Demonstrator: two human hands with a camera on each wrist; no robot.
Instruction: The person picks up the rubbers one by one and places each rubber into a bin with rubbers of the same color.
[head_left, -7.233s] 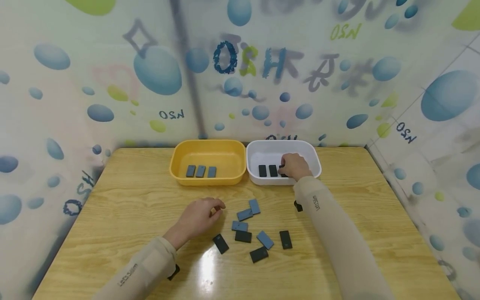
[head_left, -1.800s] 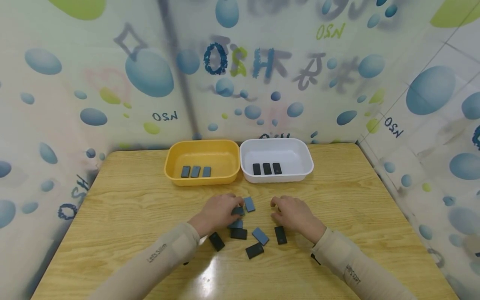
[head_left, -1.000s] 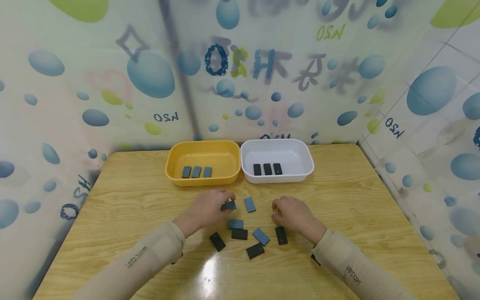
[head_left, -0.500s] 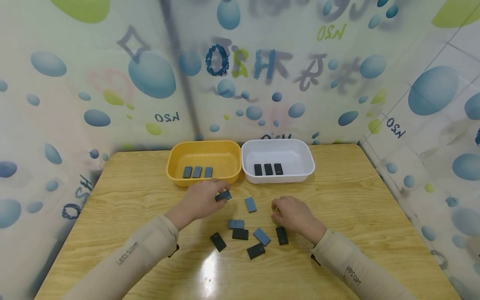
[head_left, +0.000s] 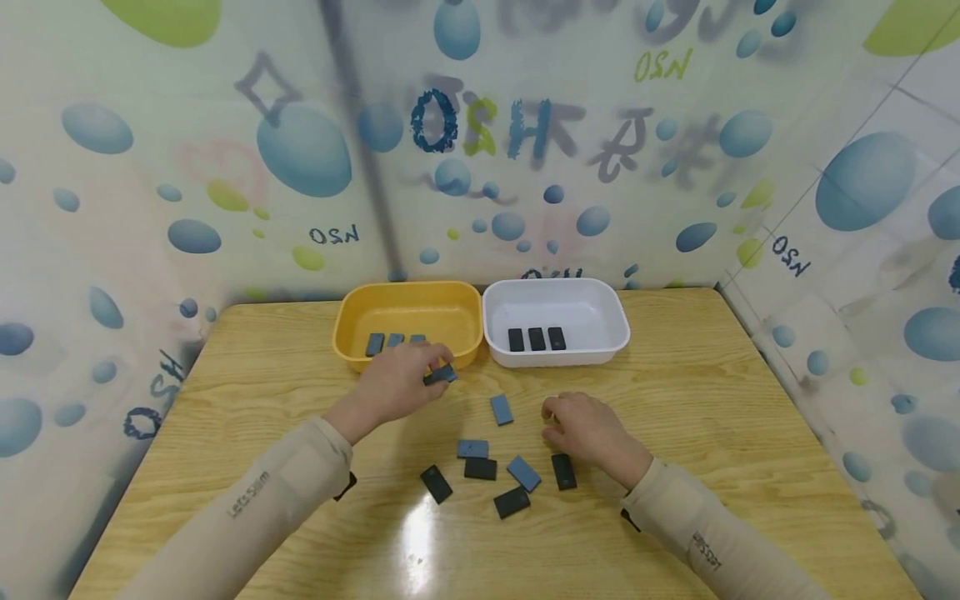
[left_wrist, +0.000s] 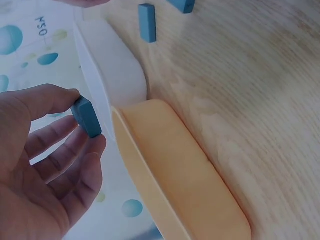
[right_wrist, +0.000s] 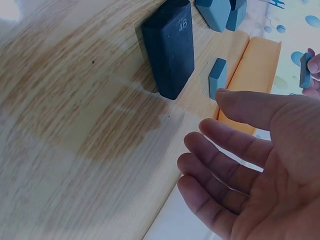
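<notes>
My left hand (head_left: 397,379) pinches a blue block (head_left: 441,375) between thumb and fingers, just above the front rim of the yellow tray (head_left: 468,357). The left wrist view shows that block (left_wrist: 86,117) held at the fingertips. Three blue blocks stand in a row in the yellow tray, partly behind the hand. My right hand (head_left: 592,429) holds nothing, its fingers loosely bent over the table. Close to it are a black block (head_left: 563,472) and a blue block (head_left: 502,409). In the right wrist view a black block marked 4B (right_wrist: 170,50) lies beyond the thumb.
A white tray (head_left: 557,359) with three black blocks (head_left: 536,339) in a row touches the yellow tray's right side. Several blue and black blocks lie loose mid-table, among them a black one (head_left: 436,484). A patterned wall covering (head_left: 300,242) stands behind the table.
My left hand has picked up a blue block from the loose group and carried it back and left to the yellow tray's front. My right hand came back from the white tray, then stayed put.
</notes>
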